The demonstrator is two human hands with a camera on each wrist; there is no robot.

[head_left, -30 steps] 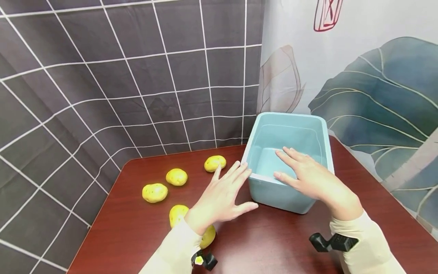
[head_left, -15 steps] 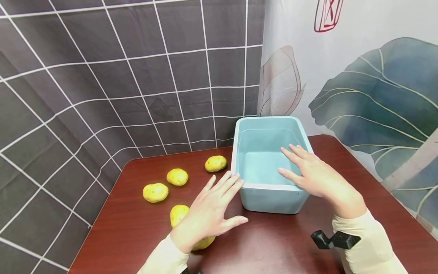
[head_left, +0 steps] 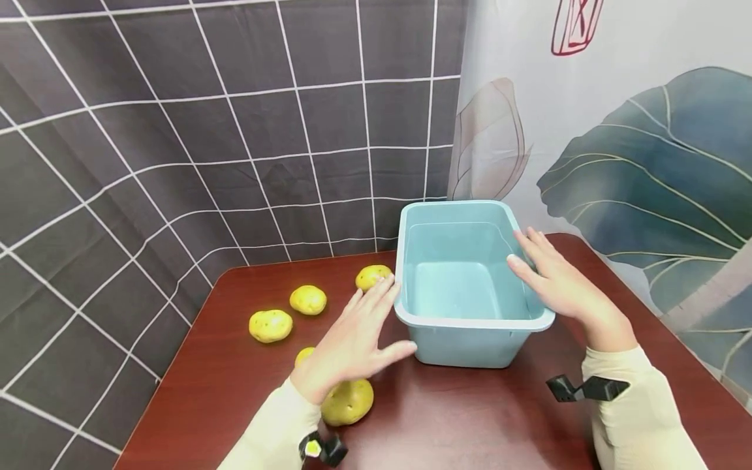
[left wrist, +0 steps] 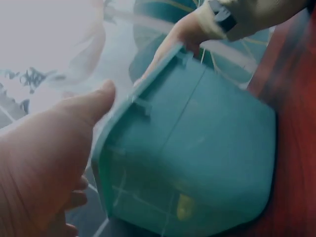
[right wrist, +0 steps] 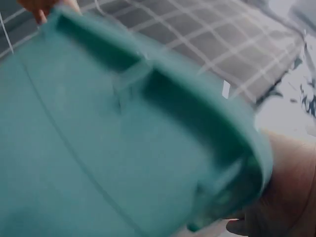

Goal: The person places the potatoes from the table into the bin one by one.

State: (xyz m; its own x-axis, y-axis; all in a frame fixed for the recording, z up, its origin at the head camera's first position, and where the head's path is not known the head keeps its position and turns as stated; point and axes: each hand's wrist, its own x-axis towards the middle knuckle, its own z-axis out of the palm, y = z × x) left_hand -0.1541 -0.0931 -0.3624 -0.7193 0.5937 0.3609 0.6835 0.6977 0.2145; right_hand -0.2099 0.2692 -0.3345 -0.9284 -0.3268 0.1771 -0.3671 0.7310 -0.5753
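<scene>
A light blue plastic bin (head_left: 470, 324) stands on the dark red table. My left hand (head_left: 360, 336) is at its left rim, fingers straight and fingertips at the edge, thumb spread toward the front wall. My right hand (head_left: 561, 281) lies along the right rim with straight fingers, the thumb over the inner side. In the left wrist view the bin's outer wall (left wrist: 207, 128) fills the middle. One yellow potato (head_left: 348, 401) lies under my left wrist, and another potato (head_left: 304, 356) is mostly hidden by that hand.
Further potatoes lie left of the bin: one potato (head_left: 270, 326) leftmost, one potato (head_left: 308, 299) beside it, and one potato (head_left: 371, 277) close to the bin's left side. A grey gridded curtain (head_left: 264, 130) hangs behind the table (head_left: 194, 391).
The bin has shifted left on the table and turned slightly. My left hand has moved left with its rim; my right hand has moved from over the bin out to its right rim.
</scene>
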